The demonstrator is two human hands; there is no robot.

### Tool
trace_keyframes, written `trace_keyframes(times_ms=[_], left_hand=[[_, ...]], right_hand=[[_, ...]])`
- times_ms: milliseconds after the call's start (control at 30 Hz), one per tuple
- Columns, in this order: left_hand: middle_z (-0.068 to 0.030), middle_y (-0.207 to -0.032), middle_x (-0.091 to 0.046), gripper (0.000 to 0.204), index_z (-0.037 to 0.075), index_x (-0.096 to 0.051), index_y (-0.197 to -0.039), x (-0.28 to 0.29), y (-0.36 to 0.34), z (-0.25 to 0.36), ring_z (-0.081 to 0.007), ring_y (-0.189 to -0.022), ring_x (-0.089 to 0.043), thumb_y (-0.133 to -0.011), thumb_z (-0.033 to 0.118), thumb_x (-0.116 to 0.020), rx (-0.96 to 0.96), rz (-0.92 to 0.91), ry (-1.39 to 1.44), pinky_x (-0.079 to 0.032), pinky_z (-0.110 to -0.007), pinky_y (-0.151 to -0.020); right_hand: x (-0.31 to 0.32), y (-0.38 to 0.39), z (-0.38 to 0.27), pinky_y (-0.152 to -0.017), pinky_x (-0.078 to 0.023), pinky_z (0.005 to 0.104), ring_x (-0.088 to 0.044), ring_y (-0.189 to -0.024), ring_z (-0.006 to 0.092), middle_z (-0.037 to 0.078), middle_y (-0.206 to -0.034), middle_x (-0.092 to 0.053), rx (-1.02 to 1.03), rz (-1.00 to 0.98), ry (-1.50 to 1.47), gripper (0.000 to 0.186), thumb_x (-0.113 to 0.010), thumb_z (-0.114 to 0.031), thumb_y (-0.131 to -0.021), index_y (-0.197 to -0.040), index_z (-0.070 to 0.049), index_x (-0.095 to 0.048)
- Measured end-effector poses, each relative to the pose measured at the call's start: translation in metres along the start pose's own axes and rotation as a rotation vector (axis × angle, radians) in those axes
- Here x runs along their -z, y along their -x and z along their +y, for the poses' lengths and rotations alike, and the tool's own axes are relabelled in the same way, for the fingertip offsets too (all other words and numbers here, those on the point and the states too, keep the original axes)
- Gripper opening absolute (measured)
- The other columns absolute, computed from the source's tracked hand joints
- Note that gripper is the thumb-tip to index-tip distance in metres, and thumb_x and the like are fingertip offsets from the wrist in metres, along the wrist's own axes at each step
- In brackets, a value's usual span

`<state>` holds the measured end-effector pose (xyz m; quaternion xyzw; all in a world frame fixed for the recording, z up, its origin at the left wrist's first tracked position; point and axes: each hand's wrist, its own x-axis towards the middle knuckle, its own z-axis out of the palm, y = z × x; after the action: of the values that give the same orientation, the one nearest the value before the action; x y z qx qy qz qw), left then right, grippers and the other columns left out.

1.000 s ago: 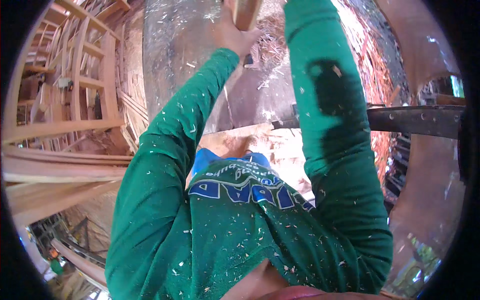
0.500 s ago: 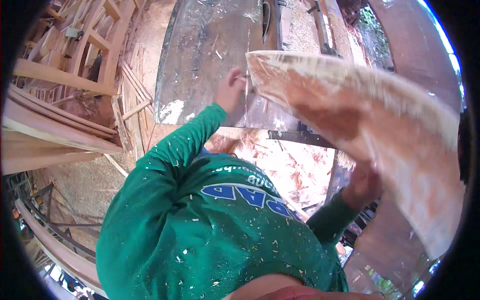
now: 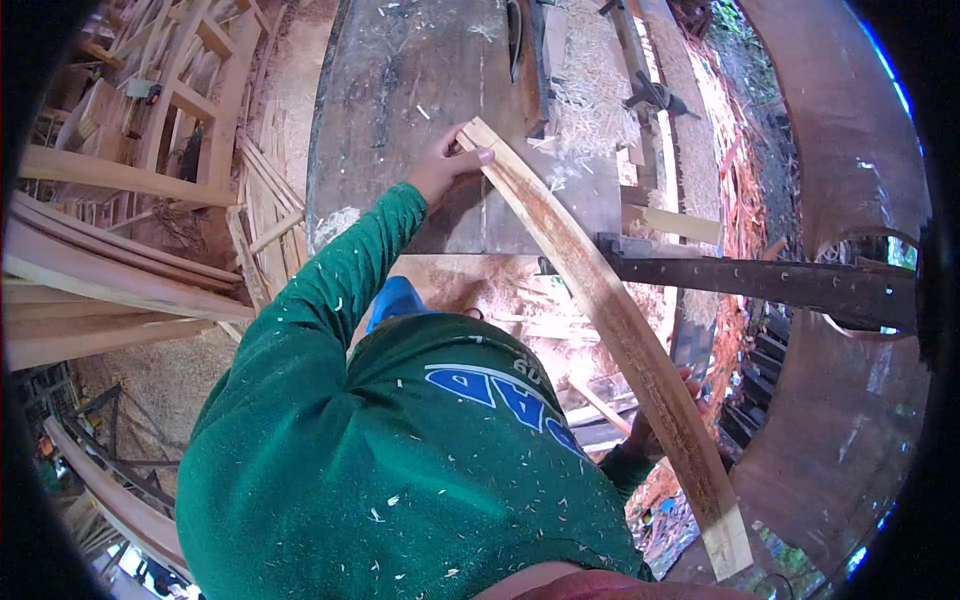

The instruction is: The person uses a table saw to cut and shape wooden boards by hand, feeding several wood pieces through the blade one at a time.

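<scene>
A long, slightly curved wooden plank (image 3: 615, 320) slants from the worktable down to the lower right, its narrow brown-stained edge facing up. My left hand (image 3: 455, 165) is closed round its far end, with the thumb over the top near the corner. Farther down the plank, my right hand (image 3: 645, 437) grips from beneath. Most of that hand is hidden by the wood, with a few fingertips showing along the right edge. The far end of the plank is over the near edge of the dark worktable (image 3: 400, 100).
A dark metal bar with holes (image 3: 760, 280) juts right from the table. An upright board (image 3: 530, 70) stands on the tabletop beside shavings (image 3: 590, 100). Wooden frames (image 3: 120, 175) and curved boards (image 3: 110, 255) are stacked at left. A large brown sheet (image 3: 840, 120) curves along the right.
The plank has swung down and turned from its broad face to its narrow edge. My left hand, apart from or barely at its tip before, now grips the end; the right has moved lower.
</scene>
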<state>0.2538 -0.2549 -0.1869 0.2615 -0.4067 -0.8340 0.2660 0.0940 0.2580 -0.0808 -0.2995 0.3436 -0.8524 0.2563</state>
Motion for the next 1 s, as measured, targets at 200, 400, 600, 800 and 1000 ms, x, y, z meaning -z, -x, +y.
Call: trace_keyframes(times_ms=[200, 400, 600, 800, 1000], left_hand=[[-0.0083, -0.133, -0.062, 0.087, 0.006, -0.044, -0.152, -0.014, -0.004, 0.009, -0.0178, -0.120, -0.060, -0.082, 0.034, -0.088, -0.001, -0.012, -0.167, -0.053, -0.034, -0.098], [-0.0057, -0.128, -0.063, 0.080, 0.008, -0.047, -0.148, -0.020, -0.006, 0.009, -0.0162, -0.115, -0.063, -0.084, 0.035, -0.086, 0.042, 0.006, -0.163, -0.054, -0.034, -0.097], [-0.0047, -0.120, -0.065, 0.060, 0.007, -0.056, -0.136, -0.006, -0.012, -0.003, -0.0171, -0.110, -0.066, -0.088, 0.033, -0.081, 0.068, -0.025, -0.136, -0.054, -0.035, -0.098], [-0.0054, -0.121, -0.069, 0.056, 0.007, -0.059, -0.133, 0.003, -0.019, -0.013, -0.0166, -0.108, -0.068, -0.089, 0.034, -0.081, 0.026, -0.039, -0.030, -0.055, -0.034, -0.096], [-0.0065, -0.119, -0.070, 0.047, 0.003, -0.063, -0.126, 0.004, -0.019, -0.006, -0.0193, -0.106, -0.069, -0.093, 0.035, -0.074, 0.077, -0.001, -0.052, -0.053, -0.033, -0.098]], right_hand=[[0.042, 0.008, 0.001, -0.129, -0.016, 0.0544, -0.032, -0.153, 0.0336, 0.012, -0.162, -0.041, 0.105, -0.080, 0.558, 0.046, -0.055, -0.027, -0.107, -0.150, -0.017, -0.044], [0.031, -0.003, -0.003, -0.127, -0.019, 0.0516, -0.042, -0.144, 0.0338, 0.014, -0.149, -0.053, 0.017, 0.505, 0.781, 0.073, -0.088, -0.035, -0.079, -0.139, -0.005, -0.060], [0.026, -0.018, -0.008, -0.125, -0.027, 0.0585, -0.041, -0.147, 0.0411, 0.023, -0.155, -0.047, 0.106, 0.060, 0.455, 0.046, -0.062, -0.036, -0.102, -0.141, -0.012, -0.055], [0.010, -0.032, -0.011, -0.121, -0.032, 0.0644, -0.042, -0.146, 0.0448, 0.030, -0.151, -0.049, 0.001, 0.111, 0.155, 0.033, -0.063, -0.031, -0.100, -0.127, -0.012, -0.066], [-0.007, -0.056, -0.011, -0.122, -0.032, 0.0601, -0.044, -0.144, 0.0436, 0.030, -0.157, -0.041, -0.057, -0.123, 0.052, 0.043, -0.064, -0.035, -0.100, -0.133, -0.007, -0.059]])
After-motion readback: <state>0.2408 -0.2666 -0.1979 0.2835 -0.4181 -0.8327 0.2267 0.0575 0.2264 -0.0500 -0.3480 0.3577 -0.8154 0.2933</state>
